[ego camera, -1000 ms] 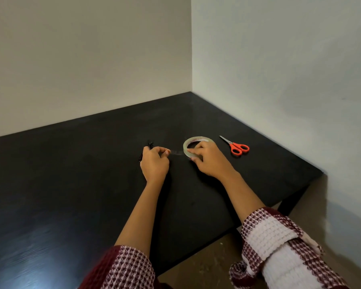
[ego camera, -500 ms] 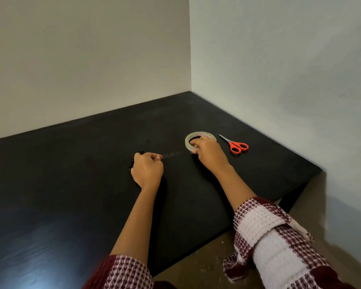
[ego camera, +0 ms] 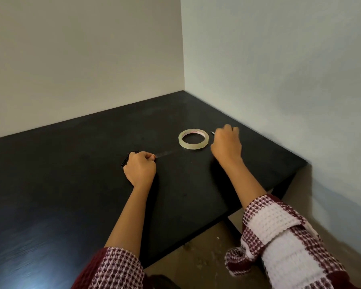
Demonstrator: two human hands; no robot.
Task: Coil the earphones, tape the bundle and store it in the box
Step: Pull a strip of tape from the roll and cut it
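Note:
My left hand [ego camera: 140, 167] rests as a fist on the black table [ego camera: 71, 174]. It is closed around the black earphones [ego camera: 126, 161], of which only a bit shows at its left side. Its fingertips pinch the end of a clear tape strip [ego camera: 165, 153] that runs up-right to the tape roll [ego camera: 193, 139]. The roll lies flat, with no hand on it. My right hand [ego camera: 226, 146] is to the right of the roll and covers the scissors [ego camera: 213, 133]. Only the blade tip shows, and the hand is blurred, so its grip is unclear. No box is in view.
The table sits in a corner, with walls behind it and to its right. Its right edge [ego camera: 296, 170] and near edge drop to a bare floor [ego camera: 196, 268]. My checked sleeves hang low near the front edge.
My right hand has let go of the tape roll and moved right over the scissors. My left hand has pulled left, drawing out a longer tape strip.

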